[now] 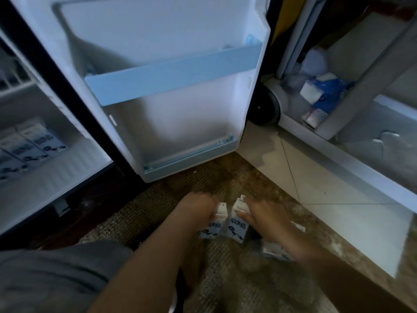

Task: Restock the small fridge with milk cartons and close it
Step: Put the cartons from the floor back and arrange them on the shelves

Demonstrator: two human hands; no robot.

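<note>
Two small white milk cartons with blue print stand side by side on the brown mat. My left hand (198, 206) grips the left carton (213, 227) from its left side. My right hand (262, 213) grips the right carton (237, 227), thumb on its front. Another carton (274, 248) lies partly hidden under my right forearm. The small fridge stands open, its door (158, 64) swung wide straight ahead with a pale blue shelf rail (173, 75). Several cartons (29, 147) lie on the fridge's bottom shelf at the left.
A white cart with a black wheel (266, 107) stands to the right of the door, holding blue and white packets (322, 93). Pale floor tiles (327, 188) border the mat on the right. My grey-clad knee (56, 272) fills the lower left.
</note>
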